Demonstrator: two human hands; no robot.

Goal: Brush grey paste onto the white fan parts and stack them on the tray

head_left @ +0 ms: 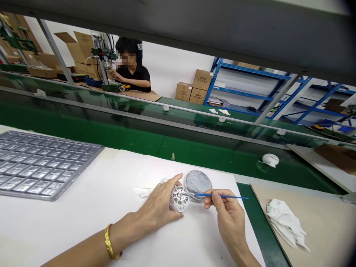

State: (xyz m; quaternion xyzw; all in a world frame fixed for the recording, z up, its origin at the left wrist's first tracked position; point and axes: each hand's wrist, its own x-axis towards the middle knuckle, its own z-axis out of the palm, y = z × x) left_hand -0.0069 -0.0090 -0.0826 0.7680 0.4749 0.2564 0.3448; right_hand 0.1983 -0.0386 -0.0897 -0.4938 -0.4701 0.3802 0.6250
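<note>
My left hand (157,200) is closed around the side of a round white slotted plastic part (180,199), tilted so its spoked face shows. Between the thumb and fingers of my right hand (226,211) is a thin blue-handled brush (207,195). Its tip touches the middle of the white part. Just behind them sits a round dish (198,181) coated with grey paste. A white wire or strip (143,191) lies on the white sheet, partly hidden behind my left hand.
A clear plastic tray (47,163) lies at the left on the white work surface (83,226). Crumpled white tissue (286,222) rests on cardboard at the right. Several white parts sit along the green conveyor (217,148). Beyond, a person (133,70) works at a press.
</note>
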